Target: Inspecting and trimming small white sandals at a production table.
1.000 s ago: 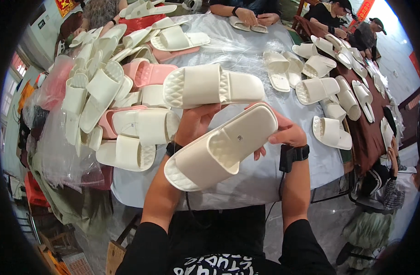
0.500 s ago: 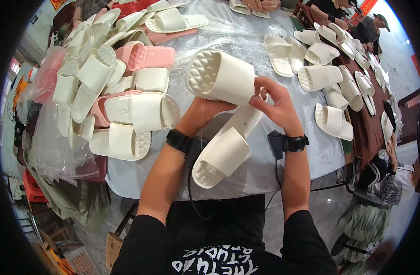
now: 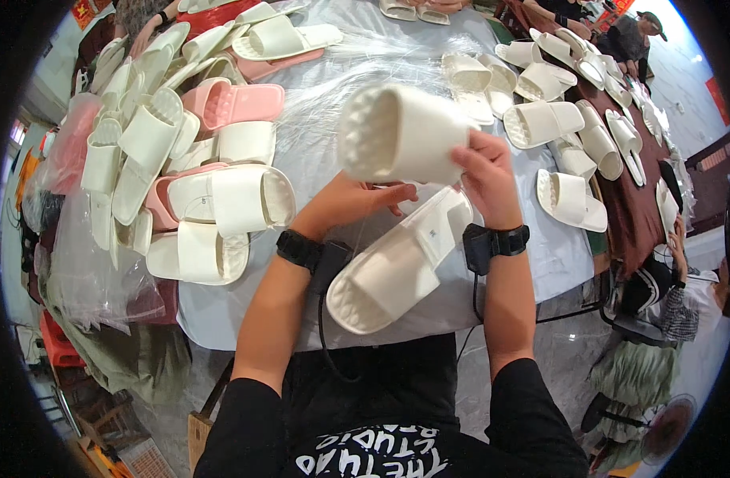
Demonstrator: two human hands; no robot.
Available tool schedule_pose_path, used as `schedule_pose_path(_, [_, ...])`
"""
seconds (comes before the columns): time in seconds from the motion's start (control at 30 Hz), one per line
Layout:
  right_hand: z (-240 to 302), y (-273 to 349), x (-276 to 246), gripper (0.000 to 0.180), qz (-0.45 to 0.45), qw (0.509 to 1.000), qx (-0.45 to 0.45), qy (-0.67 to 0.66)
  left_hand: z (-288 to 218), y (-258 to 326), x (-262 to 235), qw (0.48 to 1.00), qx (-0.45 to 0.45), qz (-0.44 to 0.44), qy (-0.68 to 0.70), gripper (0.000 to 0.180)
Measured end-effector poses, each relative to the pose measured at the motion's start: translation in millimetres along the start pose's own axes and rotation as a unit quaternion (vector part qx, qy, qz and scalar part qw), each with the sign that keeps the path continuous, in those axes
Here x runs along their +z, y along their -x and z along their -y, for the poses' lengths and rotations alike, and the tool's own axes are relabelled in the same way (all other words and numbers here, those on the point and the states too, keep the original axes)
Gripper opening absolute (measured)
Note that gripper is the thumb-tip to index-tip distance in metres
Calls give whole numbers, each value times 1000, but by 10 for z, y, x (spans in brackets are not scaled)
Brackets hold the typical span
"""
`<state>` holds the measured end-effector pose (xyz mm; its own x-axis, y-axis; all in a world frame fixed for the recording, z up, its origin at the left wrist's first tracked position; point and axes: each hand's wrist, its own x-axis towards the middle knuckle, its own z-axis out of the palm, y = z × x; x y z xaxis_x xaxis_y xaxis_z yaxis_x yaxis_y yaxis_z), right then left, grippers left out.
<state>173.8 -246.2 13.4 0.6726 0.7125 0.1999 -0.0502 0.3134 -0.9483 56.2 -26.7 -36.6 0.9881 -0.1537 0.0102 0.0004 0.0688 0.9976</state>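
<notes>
A white slide slipper (image 3: pixel 428 134) is raised above the table, its quilted toe end pointing left. My right hand (image 3: pixel 489 177) grips it at its right end, fingers wrapped round it. Just below the raised slipper, my left hand (image 3: pixel 350 201) is open, thumb stretched out to the right, holding nothing that I can see. Another white slipper (image 3: pixel 385 279) lies slantwise on the table between my forearms, its heel end close under my right hand.
White slippers (image 3: pixel 150 143) are heaped at the left, with a pink slipper (image 3: pixel 249 105) among them. More white slippers (image 3: pixel 544 123) lie at the right. Clear plastic bags (image 3: pixel 365 60) cover the table's far middle. Other people's hands show at the far edge; a co-worker (image 3: pixel 629 44) sits far right.
My left hand has come away from the raised slipper. My right hand has shifted it slightly right. The lower slipper has settled flatter between my forearms.
</notes>
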Motion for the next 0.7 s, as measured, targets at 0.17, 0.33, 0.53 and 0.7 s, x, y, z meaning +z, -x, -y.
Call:
schedule_pose_path(0.17, [72,-24,-117,30,-100,981,-125,-106,-94,13,-53,976,-14,135,169,79])
schedule_pose_path(0.33, [110,-78,-178,47,-147,963,-192,-121,-80,37,-42,985,62,126,105,96])
schedule_pose_path(0.53, [65,-90,-264,45,-117,973,-173,-94,-47,7,-115,999,9,-41,16,75])
schedule_pose_path(0.7, [113,31,-362,46,-43,986,-112,-115,-85,-4,-220,973,67,-165,146,52])
